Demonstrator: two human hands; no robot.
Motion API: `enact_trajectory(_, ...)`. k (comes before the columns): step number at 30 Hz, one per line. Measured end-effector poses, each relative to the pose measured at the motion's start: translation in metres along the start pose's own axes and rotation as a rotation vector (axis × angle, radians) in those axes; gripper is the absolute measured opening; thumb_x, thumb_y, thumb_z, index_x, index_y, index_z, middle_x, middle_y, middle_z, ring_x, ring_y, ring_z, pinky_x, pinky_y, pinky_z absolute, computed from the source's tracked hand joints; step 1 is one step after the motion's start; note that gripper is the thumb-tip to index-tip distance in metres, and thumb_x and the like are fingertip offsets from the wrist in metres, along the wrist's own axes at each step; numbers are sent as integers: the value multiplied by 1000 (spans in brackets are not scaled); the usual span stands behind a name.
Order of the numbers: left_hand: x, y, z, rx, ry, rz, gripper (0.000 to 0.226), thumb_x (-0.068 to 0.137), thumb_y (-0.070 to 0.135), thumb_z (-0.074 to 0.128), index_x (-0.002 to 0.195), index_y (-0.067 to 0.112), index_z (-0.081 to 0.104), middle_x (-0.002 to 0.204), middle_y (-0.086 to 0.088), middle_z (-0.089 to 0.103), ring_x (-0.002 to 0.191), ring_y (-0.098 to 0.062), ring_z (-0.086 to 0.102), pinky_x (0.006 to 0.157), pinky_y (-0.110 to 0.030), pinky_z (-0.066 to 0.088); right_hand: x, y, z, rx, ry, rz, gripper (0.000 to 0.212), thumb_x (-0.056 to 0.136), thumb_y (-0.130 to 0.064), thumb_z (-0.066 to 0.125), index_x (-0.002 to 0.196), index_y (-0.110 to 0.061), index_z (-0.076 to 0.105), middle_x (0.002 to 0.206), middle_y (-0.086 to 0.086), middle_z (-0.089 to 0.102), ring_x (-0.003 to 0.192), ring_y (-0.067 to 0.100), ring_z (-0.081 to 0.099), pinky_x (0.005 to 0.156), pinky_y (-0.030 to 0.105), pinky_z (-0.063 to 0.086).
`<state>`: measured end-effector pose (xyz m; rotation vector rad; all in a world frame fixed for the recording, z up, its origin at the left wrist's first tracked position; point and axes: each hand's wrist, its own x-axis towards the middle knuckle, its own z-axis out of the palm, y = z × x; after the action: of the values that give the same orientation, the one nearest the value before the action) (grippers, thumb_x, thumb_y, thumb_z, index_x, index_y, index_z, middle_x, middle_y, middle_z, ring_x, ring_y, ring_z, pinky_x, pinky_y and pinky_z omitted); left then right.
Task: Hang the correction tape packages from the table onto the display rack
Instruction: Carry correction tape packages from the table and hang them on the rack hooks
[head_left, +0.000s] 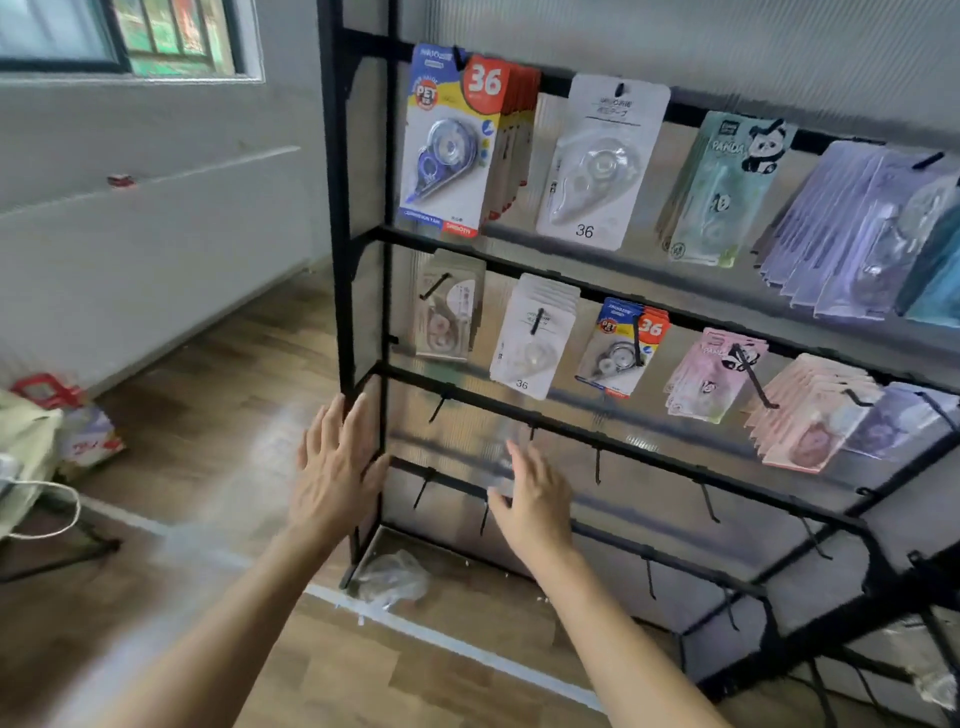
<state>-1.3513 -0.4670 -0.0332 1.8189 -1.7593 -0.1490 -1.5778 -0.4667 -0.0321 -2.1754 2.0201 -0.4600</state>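
Note:
A black display rack (340, 218) stands in front of me with correction tape packages hanging in two upper rows. Top row holds a blue and red "36" pack (452, 140), a white "36" pack (602, 161), panda packs (727, 192) and lilac packs (852, 234). The second row holds more packs, such as a white one (535, 338) and pink ones (815, 410). The lower hooks (598, 465) are bare. My left hand (335, 462) is spread flat by the rack's left post, holding nothing. My right hand (535, 499) hovers with straight fingers before the bare hooks.
Wooden floor lies below, with a crumpled clear plastic bag (392, 579) at the rack's foot. At the left edge sit a pale cloth bag (26, 452) and a red and white item (85, 431) on a dark table (52, 551). A white wall runs behind.

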Motion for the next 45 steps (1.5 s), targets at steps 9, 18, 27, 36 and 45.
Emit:
enact_trajectory(9, -200, -46, -67, 120, -26, -282, 72, 91, 36, 57, 150, 22, 20, 157, -11, 15, 143, -28, 18, 114, -40, 10, -138, -75, 33, 90, -223, -143, 66, 96, -37, 47, 151, -26, 12, 159, 6, 10, 146, 24, 5, 117, 44, 3)
enact_trajectory(18, -362, -135, -183, 253, 168, -659, 77, 84, 27, 67, 148, 14, 27, 156, -12, 17, 140, -33, 24, 114, -47, 16, -248, -219, 82, 136, -339, -418, 76, 92, -37, 49, 152, -27, 2, 160, 9, -1, 147, 25, 1, 116, 42, 3)
enact_trajectory(27, -476, -260, -337, 386, 309, -881, 70, 93, 35, 54, 151, 18, 19, 158, -8, 11, 145, -24, 10, 116, -39, 4, -326, -442, 115, 119, -469, -838, 75, 90, -42, 49, 152, -29, 7, 160, 7, 5, 147, 25, -2, 115, 48, -4)
enact_trajectory(36, -547, -375, -424, 407, 351, -1080, 66, 93, 39, 51, 149, 20, 22, 158, -6, 11, 145, -24, 11, 117, -39, 6, -379, -611, 163, 103, -523, -1016, 73, 92, -43, 48, 151, -29, 7, 159, 6, 7, 147, 25, 0, 116, 48, -1)
enact_trajectory(45, -525, -524, -485, 397, 405, -1192, 68, 93, 41, 52, 150, 23, 20, 159, -5, 9, 145, -22, 9, 117, -37, 5, -345, -774, 233, 97, -521, -1086, 72, 93, -44, 46, 152, -28, 8, 159, 7, 10, 146, 25, 5, 117, 47, 4)
